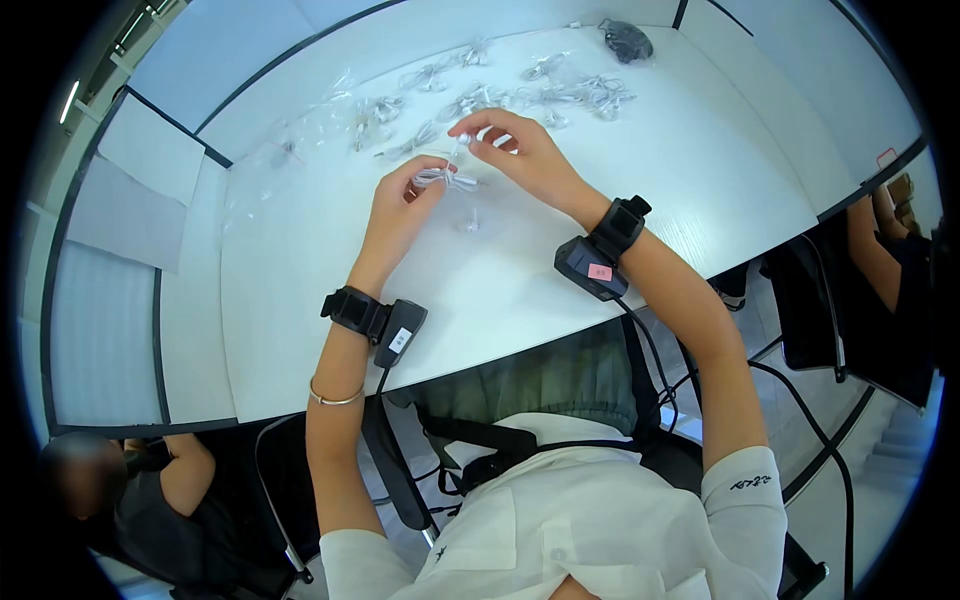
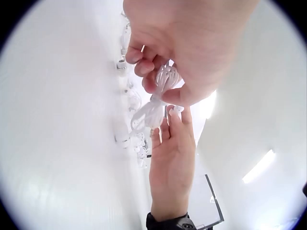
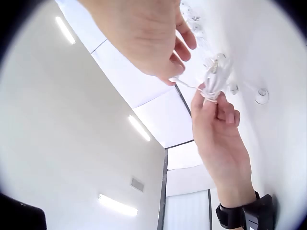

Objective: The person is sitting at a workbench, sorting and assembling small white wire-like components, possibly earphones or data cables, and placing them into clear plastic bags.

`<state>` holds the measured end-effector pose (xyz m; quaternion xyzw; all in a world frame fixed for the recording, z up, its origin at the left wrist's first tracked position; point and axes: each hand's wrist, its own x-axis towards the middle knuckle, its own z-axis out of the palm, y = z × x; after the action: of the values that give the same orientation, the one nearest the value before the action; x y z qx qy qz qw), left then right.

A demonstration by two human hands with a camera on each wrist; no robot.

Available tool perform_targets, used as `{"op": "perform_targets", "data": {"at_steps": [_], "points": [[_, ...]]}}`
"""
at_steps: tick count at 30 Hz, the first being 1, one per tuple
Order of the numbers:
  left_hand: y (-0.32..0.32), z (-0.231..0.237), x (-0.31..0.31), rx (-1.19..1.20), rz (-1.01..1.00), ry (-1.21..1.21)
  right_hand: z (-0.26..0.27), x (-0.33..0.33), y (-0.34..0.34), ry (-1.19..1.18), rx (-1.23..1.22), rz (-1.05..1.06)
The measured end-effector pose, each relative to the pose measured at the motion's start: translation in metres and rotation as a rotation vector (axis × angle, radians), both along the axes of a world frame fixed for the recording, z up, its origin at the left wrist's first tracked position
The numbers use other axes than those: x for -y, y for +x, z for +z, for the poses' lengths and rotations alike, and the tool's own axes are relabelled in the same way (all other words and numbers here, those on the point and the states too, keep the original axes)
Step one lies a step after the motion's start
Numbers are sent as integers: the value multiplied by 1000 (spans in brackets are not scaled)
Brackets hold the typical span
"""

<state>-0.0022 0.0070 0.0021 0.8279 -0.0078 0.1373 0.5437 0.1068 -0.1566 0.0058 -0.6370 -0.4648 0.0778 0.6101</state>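
Note:
A bundle of coiled white earphone cable is pinched between the thumb and fingers of my left hand, above the table. In the left wrist view, the loops of the cable stick out on both sides of the grip. My right hand, a little farther forward and to the right, pinches a small white end piece of this cable. A short stretch of cord runs from it to the bundle. On the table just below the hands lies a small whitish piece.
Several bundled white cables lie across the back of the white table. Clear plastic bags are at the left, and a dark wrapped bundle is at the far right. Partition walls border the table.

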Motion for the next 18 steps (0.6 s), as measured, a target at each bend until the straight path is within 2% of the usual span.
{"op": "perform_targets", "data": {"at_steps": [3,6,9,12,15,18], "points": [[2,-10,-4,37,80,19,-5,-1,2,-102,-38,27],[2,-7,-6,-87,184,11,-3,0,-3,-138,-67,27],[4,-11,-5,74,217,65,-4,-2,-6,-88,-64,45],[4,-9,-2,145,258,20,-2,-1,-10,-92,-18,96],[1,-2,0,89,269,-54,-6,-2,-10,-113,-21,98],[2,-2,-1,109,242,-86,-7,-3,-9,-58,-36,-6]]}}
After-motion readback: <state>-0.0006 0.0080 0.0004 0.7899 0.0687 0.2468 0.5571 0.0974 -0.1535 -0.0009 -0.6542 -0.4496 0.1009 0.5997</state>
